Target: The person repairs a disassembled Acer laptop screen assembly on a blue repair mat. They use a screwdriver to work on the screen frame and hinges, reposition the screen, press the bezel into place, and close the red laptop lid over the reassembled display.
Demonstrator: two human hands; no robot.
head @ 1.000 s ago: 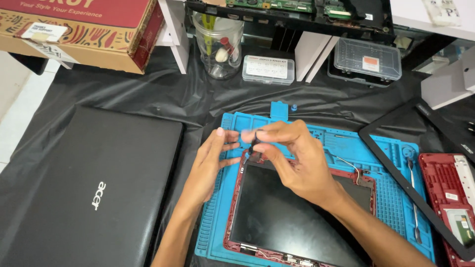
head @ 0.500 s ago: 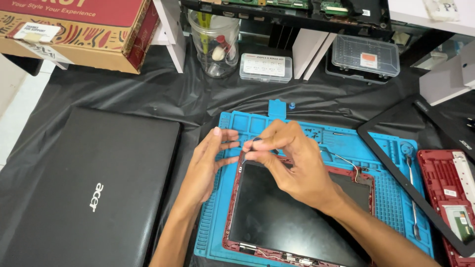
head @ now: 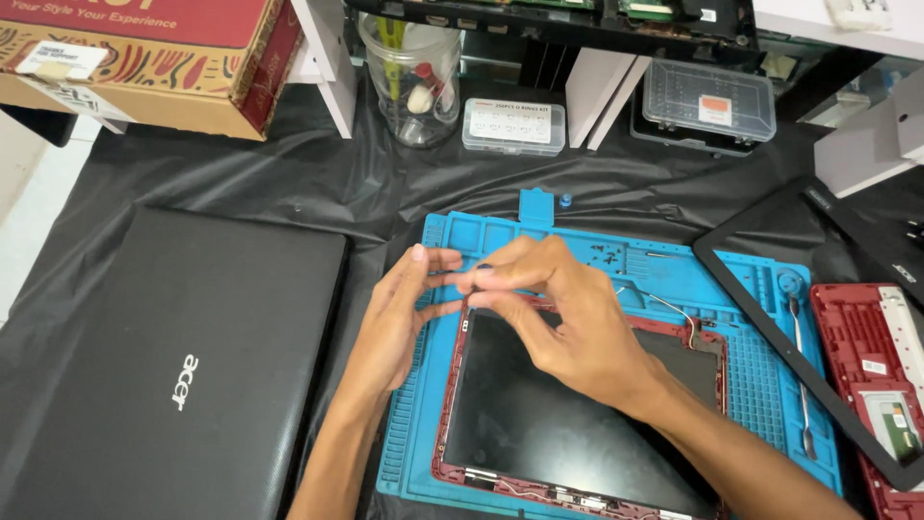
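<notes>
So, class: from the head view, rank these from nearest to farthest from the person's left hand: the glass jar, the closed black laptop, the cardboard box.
From the left hand:
1. Closed black laptop, just to its left.
2. Glass jar, at the back of the table.
3. Cardboard box, in the far left corner.

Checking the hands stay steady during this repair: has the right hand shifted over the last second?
No. The right hand still pinches at the top-left corner of the red-framed screen, on the blue mat, as before.
</notes>
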